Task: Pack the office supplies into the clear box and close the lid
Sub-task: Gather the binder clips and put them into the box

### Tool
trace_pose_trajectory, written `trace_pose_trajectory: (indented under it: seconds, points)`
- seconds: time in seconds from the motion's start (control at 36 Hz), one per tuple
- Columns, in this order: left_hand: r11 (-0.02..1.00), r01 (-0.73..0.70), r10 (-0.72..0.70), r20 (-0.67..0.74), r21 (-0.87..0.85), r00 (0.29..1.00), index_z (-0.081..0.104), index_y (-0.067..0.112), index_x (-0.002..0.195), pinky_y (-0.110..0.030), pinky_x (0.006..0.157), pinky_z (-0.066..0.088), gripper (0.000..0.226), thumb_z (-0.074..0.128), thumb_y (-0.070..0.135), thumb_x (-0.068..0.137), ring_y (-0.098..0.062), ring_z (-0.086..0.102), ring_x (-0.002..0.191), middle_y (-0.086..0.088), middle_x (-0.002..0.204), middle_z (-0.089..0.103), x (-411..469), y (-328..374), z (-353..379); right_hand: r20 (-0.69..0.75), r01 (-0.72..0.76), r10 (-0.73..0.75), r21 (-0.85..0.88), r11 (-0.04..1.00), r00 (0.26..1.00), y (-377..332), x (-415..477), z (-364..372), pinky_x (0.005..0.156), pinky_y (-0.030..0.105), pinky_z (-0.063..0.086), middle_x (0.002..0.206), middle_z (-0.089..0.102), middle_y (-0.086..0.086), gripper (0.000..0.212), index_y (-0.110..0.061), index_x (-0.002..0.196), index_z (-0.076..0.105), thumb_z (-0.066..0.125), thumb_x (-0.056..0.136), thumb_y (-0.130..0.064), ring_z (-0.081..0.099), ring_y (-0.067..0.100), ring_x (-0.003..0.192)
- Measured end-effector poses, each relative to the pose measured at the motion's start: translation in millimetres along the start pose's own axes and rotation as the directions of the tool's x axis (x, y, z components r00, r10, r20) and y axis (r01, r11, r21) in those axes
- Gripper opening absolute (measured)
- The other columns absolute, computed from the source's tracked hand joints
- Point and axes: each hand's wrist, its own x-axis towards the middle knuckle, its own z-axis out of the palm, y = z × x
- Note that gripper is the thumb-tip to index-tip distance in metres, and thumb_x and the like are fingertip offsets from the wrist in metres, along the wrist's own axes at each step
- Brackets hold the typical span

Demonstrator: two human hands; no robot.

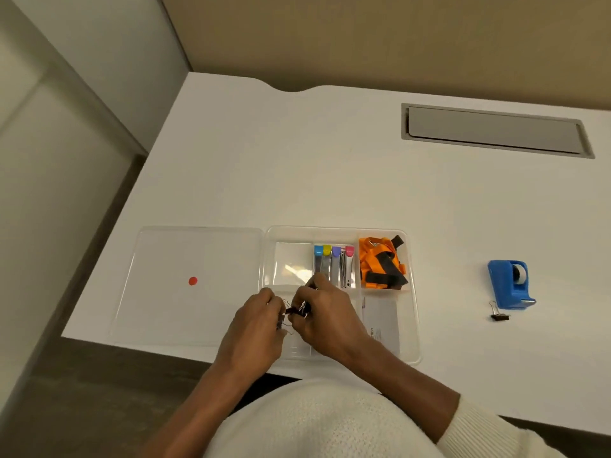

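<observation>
White desk (330,166) fills most of the view, curved notch in its far edge, near edge cut by the person's body at the bottom. Beige wall behind the desk, pale panel and dark floor strip on the left. Grey recessed cable hatch (496,130) sits far right in the desktop.

Clear box (411,325) lies open near the desk's front edge, divided into compartments; its lid (165,246) lies flat just left of it, touching or hinged, can't tell which. Red dot sticker (193,280) on the lid. Box walls are transparent and hard to trace, and the near-left compartments are hidden under the hands.

Far-right compartment: orange lanyard (373,262) bunched up with black straps. Middle far compartment: row of metal clippers (334,264) with blue, yellow, purple and pink tips, lower ends partly covered by the right hand. Far-left compartment looks bare apart from glare. Near-right compartment: white paper or card (383,322) with small print, unreadable.

Left hand (254,332) and right hand (325,320) meet over the box's near-left part, fingers curled in and pinching small dark binder clips (299,310) with wire handles; count unclear, mostly hidden by the fingers. Cream knit sleeve on the right arm, cut off at the frame's lower edge.

Blue tape dispenser (507,285) stands on the desk well right of the box. One black binder clip (497,314) lies just near-left of it, outside the box.
</observation>
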Motion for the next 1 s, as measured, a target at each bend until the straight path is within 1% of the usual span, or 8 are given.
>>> trace_pose_trajectory:
  seconds: [0.14, 0.31, 0.47, 0.61, 0.72, 0.81, 0.89, 1.0]
  points:
    - [1.0, 0.016, -0.015, 0.032, -0.01, 0.999, 0.068, 0.018, 0.118, -0.019, 0.086, 0.051, 0.033, 0.081, 0.021, 0.088, -0.013, 0.064, 0.101, 0.002, 0.118, 0.065, -4.5, -10.1, 0.4, 0.035, 0.044, -0.042, -0.054, 0.998, 0.999, -5.2, -1.1, 17.9, 0.068, 0.029, 0.059, 0.106, 0.062, 0.005, 0.026, -0.015, 0.109, 0.071, 0.079, 0.084, -0.019, 0.066, 0.02, 0.081]
    - [0.996, 0.07, -0.069, 0.028, -0.056, 0.997, 0.069, 0.018, 0.115, -0.013, 0.075, 0.046, 0.03, 0.081, 0.018, 0.088, -0.011, 0.068, 0.087, 0.002, 0.112, 0.073, -8.1, -12.9, -9.7, 0.094, 0.061, -0.054, -0.078, 0.995, 0.994, -5.9, -0.6, 26.6, 0.077, 0.036, 0.062, 0.119, 0.064, 0.008, 0.046, -0.016, 0.129, 0.06, 0.076, 0.086, -0.016, 0.069, 0.025, 0.093]
    - [0.991, 0.102, -0.101, 0.021, -0.082, 0.995, 0.07, 0.026, 0.117, -0.02, 0.076, 0.055, 0.033, 0.083, 0.029, 0.086, -0.01, 0.071, 0.088, 0.01, 0.109, 0.075, -7.1, -9.2, -18.1, 0.076, 0.099, -0.095, -0.047, 0.994, 0.993, -6.6, 0.8, 18.1, 0.077, 0.036, 0.06, 0.108, 0.069, 0.007, 0.034, -0.015, 0.12, 0.068, 0.073, 0.087, -0.008, 0.069, 0.024, 0.09]
    - [0.995, 0.088, -0.089, -0.009, -0.042, 0.996, 0.071, 0.028, 0.099, -0.016, 0.063, 0.046, 0.019, 0.08, 0.039, 0.087, -0.009, 0.068, 0.074, 0.013, 0.093, 0.074, -4.1, -3.5, -23.6, -0.035, 0.061, -0.061, -0.006, 0.998, 0.998, 1.7, -7.6, 2.7, 0.074, 0.031, 0.062, 0.107, 0.07, 0.001, 0.023, -0.016, 0.113, 0.072, 0.071, 0.091, -0.01, 0.069, 0.014, 0.085]
    - [0.998, -0.019, 0.017, -0.035, -0.054, 0.999, 0.072, 0.026, 0.1, -0.026, 0.068, 0.057, 0.025, 0.08, 0.045, 0.085, -0.01, 0.069, 0.075, 0.011, 0.091, 0.074, 12.7, 17.7, -18.9, -0.173, -0.02, 0.03, 0.058, 0.998, 0.985, 19.0, -20.3, -21.4, 0.074, 0.027, 0.061, 0.107, 0.069, -0.006, 0.016, -0.022, 0.109, 0.071, 0.07, 0.093, -0.019, 0.067, 0.008, 0.083]
    - [0.988, -0.14, 0.139, -0.015, -0.066, 0.99, 0.072, 0.026, 0.106, -0.026, 0.074, 0.056, 0.031, 0.078, 0.048, 0.086, -0.011, 0.069, 0.084, 0.009, 0.101, 0.074, 27.0, 47.2, -11.1, -0.321, -0.126, 0.14, 0.065, 0.99, 0.937, 44.1, -35.9, -44.4, 0.071, 0.03, 0.062, 0.107, 0.069, -0.008, 0.013, -0.024, 0.106, 0.071, 0.072, 0.093, -0.022, 0.067, 0.008, 0.081]
    - [0.951, -0.308, 0.309, 0.032, -0.022, 0.951, 0.07, 0.026, 0.11, -0.026, 0.077, 0.053, 0.034, 0.076, 0.051, 0.086, -0.011, 0.066, 0.095, 0.009, 0.11, 0.07, 39.9, 79.3, 2.8, -0.472, -0.256, 0.246, 0.044, 0.966, 0.847, 78.6, -57.7, -70.0, 0.067, 0.029, 0.062, 0.107, 0.067, -0.007, 0.015, -0.025, 0.106, 0.069, 0.073, 0.092, -0.023, 0.067, 0.008, 0.082]
    - [0.837, -0.544, 0.54, 0.068, 0.066, 0.839, 0.071, 0.02, 0.114, -0.03, 0.072, 0.059, 0.044, 0.076, 0.053, 0.085, -0.016, 0.067, 0.098, 0.003, 0.112, 0.07, 54.8, 118.0, 24.3, -0.61, -0.495, 0.399, 0.012, 0.869, 0.685, 130.1, -88.2, -95.6, 0.067, 0.032, 0.061, 0.114, 0.065, -0.004, 0.023, -0.027, 0.113, 0.068, 0.074, 0.091, -0.023, 0.067, 0.009, 0.082]
